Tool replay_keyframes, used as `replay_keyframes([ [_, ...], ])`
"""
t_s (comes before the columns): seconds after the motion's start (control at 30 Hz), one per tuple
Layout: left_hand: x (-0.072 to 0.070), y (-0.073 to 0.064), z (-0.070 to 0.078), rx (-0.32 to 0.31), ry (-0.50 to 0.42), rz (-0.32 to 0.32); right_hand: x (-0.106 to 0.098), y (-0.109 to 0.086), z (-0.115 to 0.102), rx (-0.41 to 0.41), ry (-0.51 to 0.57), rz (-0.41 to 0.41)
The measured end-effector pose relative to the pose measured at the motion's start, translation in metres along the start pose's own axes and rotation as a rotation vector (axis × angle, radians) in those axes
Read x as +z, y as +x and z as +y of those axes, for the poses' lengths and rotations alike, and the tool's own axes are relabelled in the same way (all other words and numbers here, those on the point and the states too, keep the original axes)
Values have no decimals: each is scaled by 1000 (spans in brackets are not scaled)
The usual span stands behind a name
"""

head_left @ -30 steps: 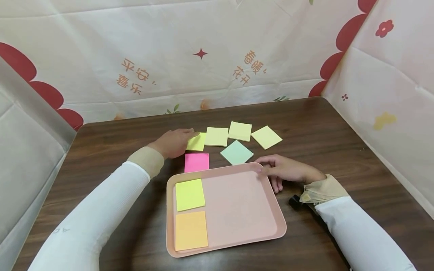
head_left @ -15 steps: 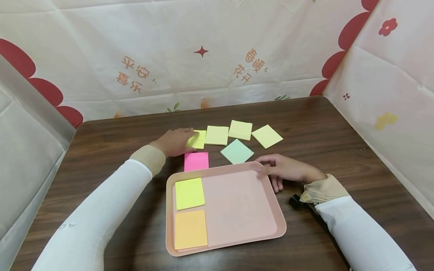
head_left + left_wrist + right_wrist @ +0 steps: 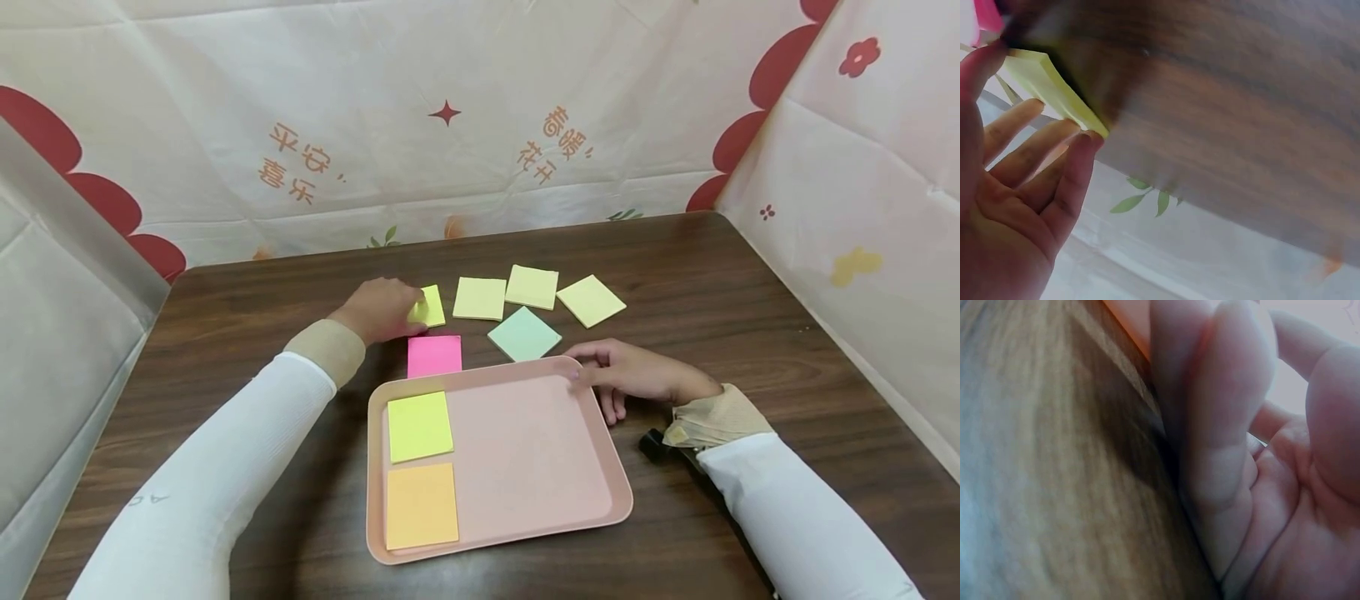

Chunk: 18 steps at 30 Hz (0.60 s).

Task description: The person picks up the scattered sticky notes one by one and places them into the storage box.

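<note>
My left hand [image 3: 381, 310] pinches a bright yellow sticky note pad [image 3: 432, 307] at the back of the table. In the left wrist view the thumb is at one edge of this pad [image 3: 1054, 84] and the fingertips at the opposite edge; it looks tilted. Just in front lies a pink sticky note pad [image 3: 435, 357], partly behind the pink tray [image 3: 536, 450]. My right hand [image 3: 637, 372] holds the tray's far right corner, thumb over the rim, other fingers outside near the tabletop. Inside the tray, along its left side, lie a yellow-green pad [image 3: 420, 427] and an orange pad [image 3: 422, 506].
Three pale yellow pads [image 3: 479, 298] form a row behind the tray, with a mint green pad [image 3: 524, 335] turned cornerwise before them. A black object [image 3: 654, 446] shows beneath the right wrist. White printed cloth [image 3: 360, 125] hangs behind the wooden table [image 3: 262, 308].
My left hand's fingers have closed on the bright yellow pad and drawn it slightly left, opening a gap to the pale yellow one. The right hand and tray hold still.
</note>
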State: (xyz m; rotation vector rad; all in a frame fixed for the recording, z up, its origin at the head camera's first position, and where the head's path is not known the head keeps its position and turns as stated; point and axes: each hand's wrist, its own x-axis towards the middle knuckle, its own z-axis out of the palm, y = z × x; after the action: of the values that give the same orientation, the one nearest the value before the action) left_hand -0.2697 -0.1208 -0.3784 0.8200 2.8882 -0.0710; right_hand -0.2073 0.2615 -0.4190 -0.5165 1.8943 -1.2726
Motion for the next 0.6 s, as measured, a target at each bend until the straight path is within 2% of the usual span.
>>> replay_keyframes([
  [0.1, 0, -2, 0, -6, 21, 3, 0, 0, 0, -1, -5, 1],
  [0.27, 3, -3, -4, 17, 17, 32, 0, 1, 1, -2, -7, 0],
  [0.37, 3, -3, -5, 11, -18, 80, 0, 1, 1, 1, -1, 3],
  [0.6, 0, -7, -7, -55, -83, 231, 0, -1, 0, 6, 0, 11],
])
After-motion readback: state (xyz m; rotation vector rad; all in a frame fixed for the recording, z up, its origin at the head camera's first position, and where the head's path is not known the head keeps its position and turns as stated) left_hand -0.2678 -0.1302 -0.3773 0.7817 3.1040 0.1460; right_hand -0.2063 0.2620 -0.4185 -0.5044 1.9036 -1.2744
